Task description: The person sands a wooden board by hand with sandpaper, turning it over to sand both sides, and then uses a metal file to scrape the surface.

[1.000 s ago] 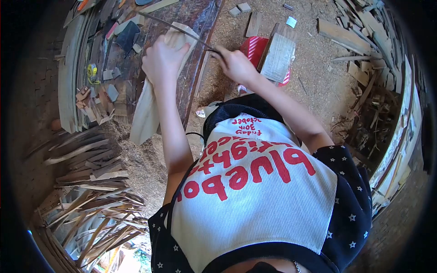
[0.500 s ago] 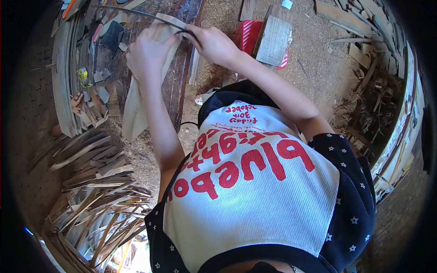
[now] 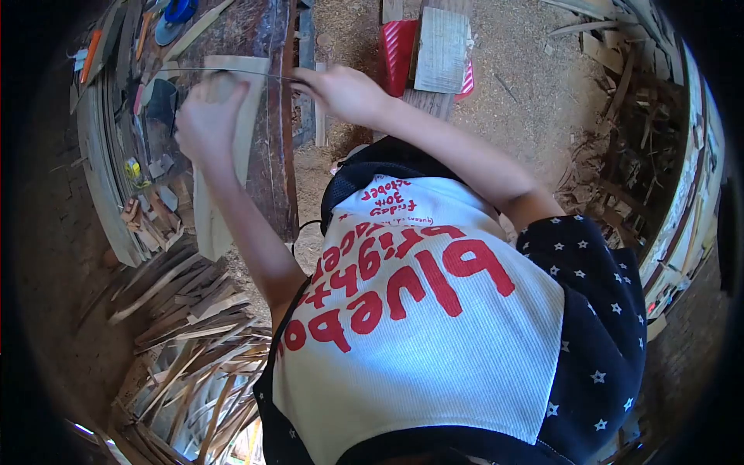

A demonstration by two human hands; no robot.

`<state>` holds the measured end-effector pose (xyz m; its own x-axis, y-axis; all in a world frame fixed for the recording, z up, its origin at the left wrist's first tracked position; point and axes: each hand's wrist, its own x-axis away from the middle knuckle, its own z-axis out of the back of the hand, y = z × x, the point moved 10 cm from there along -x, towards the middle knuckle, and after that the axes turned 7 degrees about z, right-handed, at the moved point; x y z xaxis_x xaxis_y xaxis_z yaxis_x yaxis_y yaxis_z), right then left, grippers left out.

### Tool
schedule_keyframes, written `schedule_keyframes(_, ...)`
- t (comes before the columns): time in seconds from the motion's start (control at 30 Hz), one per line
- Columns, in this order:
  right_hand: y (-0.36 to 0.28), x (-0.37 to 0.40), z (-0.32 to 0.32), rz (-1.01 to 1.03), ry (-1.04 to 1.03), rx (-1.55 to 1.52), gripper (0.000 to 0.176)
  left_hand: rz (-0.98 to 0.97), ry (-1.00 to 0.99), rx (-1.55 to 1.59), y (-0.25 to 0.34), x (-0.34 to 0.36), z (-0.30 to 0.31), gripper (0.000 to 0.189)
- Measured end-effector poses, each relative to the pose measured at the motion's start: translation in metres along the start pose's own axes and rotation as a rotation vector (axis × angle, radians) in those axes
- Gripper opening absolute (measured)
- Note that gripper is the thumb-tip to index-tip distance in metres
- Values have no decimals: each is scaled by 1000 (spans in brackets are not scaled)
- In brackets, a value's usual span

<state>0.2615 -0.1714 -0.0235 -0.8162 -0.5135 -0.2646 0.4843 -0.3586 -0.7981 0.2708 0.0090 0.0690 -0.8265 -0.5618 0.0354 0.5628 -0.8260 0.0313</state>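
Observation:
My left hand (image 3: 208, 128) grips a long pale wooden board (image 3: 249, 116) lying on the dark workbench (image 3: 267, 170), its thumb stretched along the top. My right hand (image 3: 341, 94) is closed around the dark handle end of a handsaw (image 3: 182, 69). The saw shows nearly edge-on as a thin line across the board, just beyond my left hand. The board's near end sticks out past the bench, partly behind my left forearm. My right fingers and the handle are slightly blurred.
A yellow tape measure (image 3: 132, 167) and small wood offcuts (image 3: 151, 221) lie on the bench's left side. A blue tape roll (image 3: 180, 10) is at the far end. Beyond my right hand, a wood block (image 3: 443, 54) rests by a red-striped object (image 3: 396, 54). Scrap strips (image 3: 201, 372) are piled lower left.
My view has shifted, so the bench and board appear turned more upright. My right hand has drawn the saw toward the right, and the blade now appears flatter across the board.

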Motion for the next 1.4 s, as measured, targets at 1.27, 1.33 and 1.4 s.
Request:
schedule_keyframes(1.27,-17,-34,20,86,31,-72,25,18,7,32,18,6,1,66)
schedule_keyframes(1.33,-8,-24,19,37,-18,-64,22,15,43,67,14,5,6,67)
schedule_keyframes(1.4,18,17,20,-54,-88,-96,22,24,5,62,8,-3,6,68)
